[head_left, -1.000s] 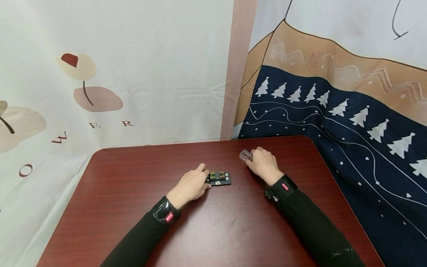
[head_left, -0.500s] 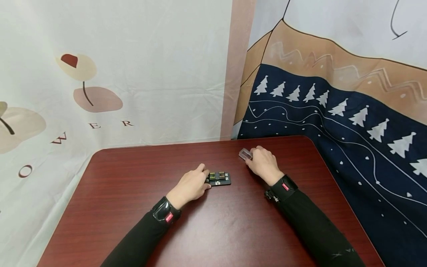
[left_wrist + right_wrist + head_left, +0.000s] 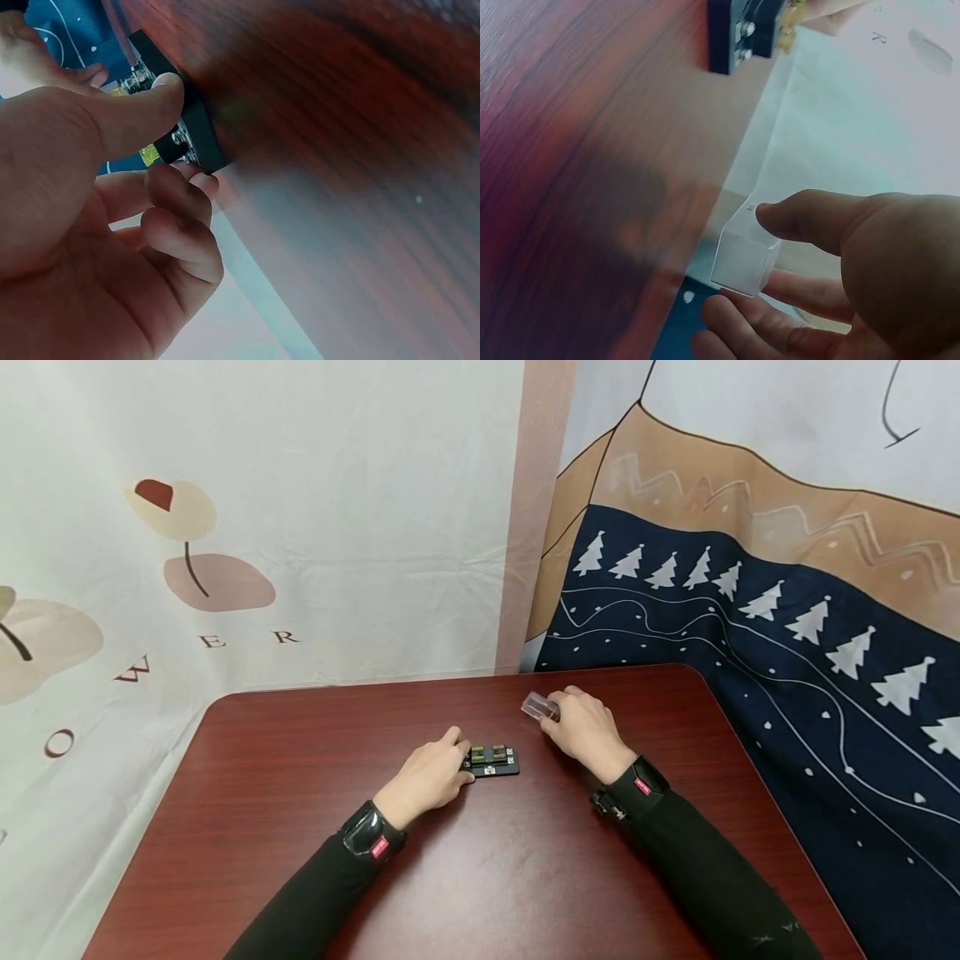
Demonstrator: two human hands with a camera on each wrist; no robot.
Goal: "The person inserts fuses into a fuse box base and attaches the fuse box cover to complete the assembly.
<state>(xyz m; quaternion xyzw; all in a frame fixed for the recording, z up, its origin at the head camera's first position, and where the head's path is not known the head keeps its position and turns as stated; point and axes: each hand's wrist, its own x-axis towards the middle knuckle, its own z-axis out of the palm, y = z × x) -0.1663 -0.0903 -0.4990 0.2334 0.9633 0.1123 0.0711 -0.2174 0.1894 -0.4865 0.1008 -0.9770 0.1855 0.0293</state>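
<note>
On the table lies a small black block with metal screws and yellow-green parts on top (image 3: 491,770), like a terminal block. My left hand (image 3: 423,779) pinches its left end; in the left wrist view the thumb presses the near side of the block (image 3: 201,139) and curled fingers sit at its lower end. Farther back and to the right, my right hand (image 3: 587,732) holds a clear plastic cover (image 3: 536,705). The right wrist view shows this hollow, box-like cover (image 3: 742,259) pinched between thumb and fingers, above the tabletop and apart from the block (image 3: 721,37).
The reddish-brown wooden table (image 3: 300,860) has rounded far corners. A pale printed curtain (image 3: 360,527) hangs behind its far edge, and a navy cloth with white trees (image 3: 675,610) hangs at the right. Both wrists wear black straps with small cameras.
My right hand has shifted a little to the left, bringing the clear cover nearer to the black block. The left hand and the block stay where they were.
</note>
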